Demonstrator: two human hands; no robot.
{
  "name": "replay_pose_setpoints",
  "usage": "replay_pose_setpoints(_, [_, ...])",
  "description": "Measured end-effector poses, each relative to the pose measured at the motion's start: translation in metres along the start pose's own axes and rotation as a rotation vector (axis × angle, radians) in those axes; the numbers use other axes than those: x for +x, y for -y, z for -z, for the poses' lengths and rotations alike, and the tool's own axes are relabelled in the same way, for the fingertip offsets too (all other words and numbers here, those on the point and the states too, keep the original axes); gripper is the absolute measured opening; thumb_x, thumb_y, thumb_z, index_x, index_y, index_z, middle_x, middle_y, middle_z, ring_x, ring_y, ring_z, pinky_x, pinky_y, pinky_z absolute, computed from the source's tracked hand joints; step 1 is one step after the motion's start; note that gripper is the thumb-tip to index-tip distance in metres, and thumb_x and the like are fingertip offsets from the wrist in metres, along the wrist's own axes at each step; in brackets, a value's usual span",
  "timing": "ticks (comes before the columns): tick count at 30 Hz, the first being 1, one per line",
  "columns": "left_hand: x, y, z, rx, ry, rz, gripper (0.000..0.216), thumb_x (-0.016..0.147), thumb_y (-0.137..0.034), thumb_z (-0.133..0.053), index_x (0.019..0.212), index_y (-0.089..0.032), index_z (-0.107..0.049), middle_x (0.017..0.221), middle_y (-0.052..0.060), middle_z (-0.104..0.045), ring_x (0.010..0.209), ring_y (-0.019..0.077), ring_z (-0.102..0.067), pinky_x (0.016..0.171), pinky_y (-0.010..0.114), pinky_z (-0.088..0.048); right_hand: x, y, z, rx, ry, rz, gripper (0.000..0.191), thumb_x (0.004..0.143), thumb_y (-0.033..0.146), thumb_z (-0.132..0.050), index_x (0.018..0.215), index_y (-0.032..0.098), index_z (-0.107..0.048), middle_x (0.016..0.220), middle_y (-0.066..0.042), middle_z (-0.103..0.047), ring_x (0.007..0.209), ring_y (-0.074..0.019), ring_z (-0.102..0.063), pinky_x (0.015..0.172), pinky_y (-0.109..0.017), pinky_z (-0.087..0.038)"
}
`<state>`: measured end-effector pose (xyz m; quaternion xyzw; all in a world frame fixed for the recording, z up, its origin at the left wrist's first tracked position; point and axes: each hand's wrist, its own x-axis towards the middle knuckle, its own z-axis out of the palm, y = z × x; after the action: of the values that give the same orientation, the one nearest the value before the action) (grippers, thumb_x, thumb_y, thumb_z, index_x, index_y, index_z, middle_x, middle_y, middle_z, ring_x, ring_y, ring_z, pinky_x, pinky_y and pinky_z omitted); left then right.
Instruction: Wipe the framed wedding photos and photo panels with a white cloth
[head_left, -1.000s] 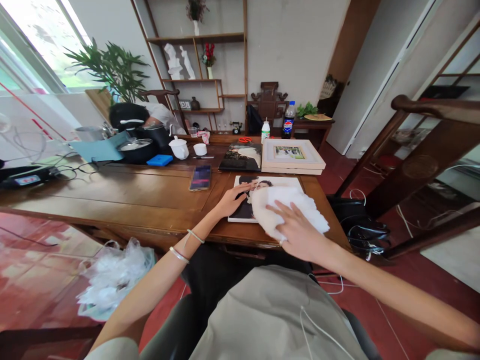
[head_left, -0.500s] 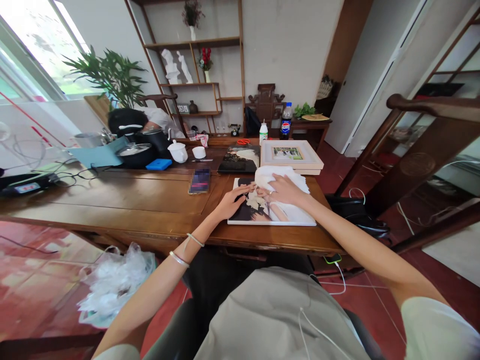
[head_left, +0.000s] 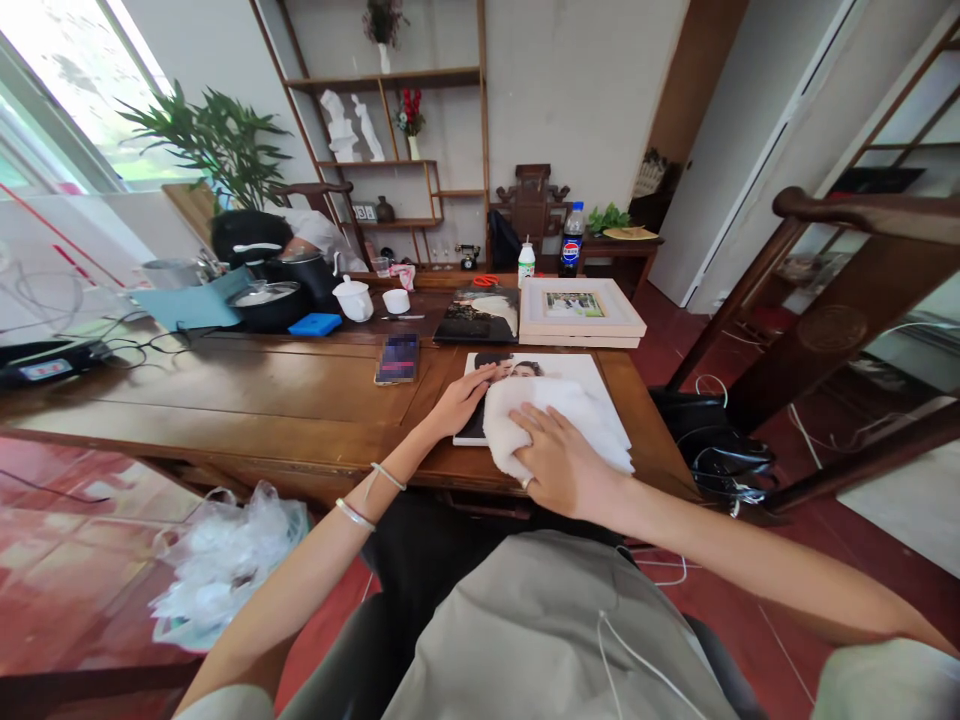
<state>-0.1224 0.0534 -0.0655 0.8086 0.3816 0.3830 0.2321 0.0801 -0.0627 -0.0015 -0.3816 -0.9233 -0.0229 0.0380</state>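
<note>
A flat photo print [head_left: 577,375] of a couple lies near the front edge of the wooden table [head_left: 247,395]. My left hand [head_left: 459,402] rests flat on its left edge, fingers stretched out, holding it down. My right hand [head_left: 559,462] presses a white cloth [head_left: 551,415] onto the near part of the print, fingers spread over the cloth. The cloth covers most of the picture; only its far edge and right side show.
Behind the print lie a dark photo [head_left: 480,315], a white picture frame [head_left: 579,312] and a phone [head_left: 398,357]. Teaware, a blue box [head_left: 315,324] and pots crowd the far left. A plastic bag [head_left: 221,560] sits on the floor at left; a wooden chair [head_left: 832,330] stands right.
My right hand has dragged the cloth from the far end of the print back toward me, over the near part. The left hand has stayed on the left edge.
</note>
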Motion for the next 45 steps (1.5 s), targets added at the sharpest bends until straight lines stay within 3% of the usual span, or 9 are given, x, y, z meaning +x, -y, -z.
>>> replay_pose_setpoints(6, [0.000, -0.001, 0.000, -0.013, -0.010, 0.034, 0.053, 0.095, -0.050, -0.033, 0.130, -0.016, -0.055, 0.139, 0.007, -0.050, 0.133, 0.0223, -0.042, 0.115, 0.039, -0.026, 0.043, -0.036, -0.001, -0.036, -0.053, -0.141, 0.028, 0.082, 0.025, -0.053, 0.102, 0.014, -0.069, 0.134, -0.020, -0.051, 0.128, -0.0371, -0.040, 0.103, -0.055, -0.031])
replay_pose_setpoints(10, [-0.001, -0.006, -0.001, -0.071, -0.029, 0.041, 0.057, 0.095, -0.053, -0.031, 0.132, -0.016, -0.053, 0.141, 0.007, -0.048, 0.132, 0.0222, -0.042, 0.115, 0.037, -0.027, 0.054, -0.024, -0.009, -0.097, -0.089, -0.126, 0.029, 0.082, 0.026, -0.053, 0.101, 0.012, -0.070, 0.129, -0.022, -0.053, 0.123, -0.0387, -0.042, 0.100, -0.055, -0.032])
replay_pose_setpoints(17, [-0.001, -0.008, -0.001, -0.089, -0.061, 0.112, 0.056, 0.097, -0.051, -0.024, 0.127, -0.017, -0.057, 0.139, 0.006, -0.050, 0.133, 0.0209, -0.042, 0.115, 0.036, -0.026, 0.020, 0.018, -0.009, -0.029, -0.063, 0.134, 0.033, 0.079, 0.026, -0.056, 0.103, 0.008, -0.071, 0.138, -0.024, -0.046, 0.132, -0.0380, -0.036, 0.108, -0.052, -0.027])
replay_pose_setpoints(22, [0.000, -0.011, 0.001, -0.032, 0.002, 0.045, 0.048, 0.096, -0.044, -0.032, 0.124, -0.018, -0.060, 0.134, 0.005, -0.055, 0.133, 0.0213, -0.042, 0.114, 0.038, -0.028, -0.006, -0.007, 0.016, 0.137, 0.035, 0.246, 0.027, 0.074, 0.016, -0.055, 0.096, 0.012, -0.071, 0.134, -0.017, -0.054, 0.130, -0.0305, -0.043, 0.106, -0.042, -0.034])
replay_pose_setpoints(26, [0.000, -0.005, 0.001, 0.022, 0.010, -0.028, 0.040, 0.090, -0.037, -0.046, 0.124, -0.020, -0.061, 0.133, 0.005, -0.056, 0.133, 0.0232, -0.042, 0.114, 0.041, -0.028, -0.010, -0.041, 0.025, 0.156, 0.025, 0.138, 0.027, 0.081, 0.013, -0.046, 0.095, 0.018, -0.069, 0.117, -0.011, -0.065, 0.111, -0.0265, -0.058, 0.095, -0.037, -0.042])
replay_pose_setpoints(31, [0.001, 0.002, -0.001, 0.038, 0.009, -0.039, 0.039, 0.090, -0.033, -0.046, 0.123, -0.021, -0.061, 0.132, 0.003, -0.058, 0.132, 0.0219, -0.042, 0.114, 0.043, -0.029, 0.021, -0.085, 0.010, 0.068, 0.015, -0.148, 0.029, 0.087, 0.034, -0.048, 0.095, 0.013, -0.067, 0.105, -0.017, -0.068, 0.098, -0.0305, -0.062, 0.079, -0.034, -0.045])
replay_pose_setpoints(35, [0.001, 0.002, -0.001, 0.034, 0.005, -0.038, 0.038, 0.090, -0.032, -0.046, 0.122, -0.018, -0.062, 0.132, 0.006, -0.057, 0.132, 0.0223, -0.043, 0.114, 0.041, -0.029, 0.068, -0.103, 0.007, 0.155, -0.014, -0.114, 0.026, 0.083, 0.026, -0.050, 0.099, 0.010, -0.064, 0.102, -0.015, -0.070, 0.094, -0.0266, -0.064, 0.076, -0.029, -0.044])
replay_pose_setpoints(40, [0.001, -0.001, 0.000, 0.038, 0.000, -0.032, 0.036, 0.089, -0.030, -0.046, 0.117, -0.016, -0.064, 0.129, 0.008, -0.060, 0.125, 0.0224, -0.051, 0.111, 0.038, -0.034, 0.122, -0.093, 0.010, 0.252, -0.028, -0.091, 0.027, 0.083, 0.020, -0.044, 0.099, 0.010, -0.063, 0.096, -0.012, -0.072, 0.087, -0.0245, -0.065, 0.072, -0.027, -0.044])
replay_pose_setpoints(45, [0.001, -0.002, -0.002, 0.034, -0.008, -0.045, 0.036, 0.090, -0.028, -0.046, 0.118, -0.016, -0.063, 0.128, 0.009, -0.060, 0.124, 0.0228, -0.051, 0.110, 0.039, -0.035, 0.122, -0.090, 0.009, 0.240, -0.011, -0.095, 0.024, 0.082, 0.017, -0.045, 0.095, 0.009, -0.064, 0.095, -0.014, -0.072, 0.082, -0.0234, -0.066, 0.067, -0.026, -0.043])
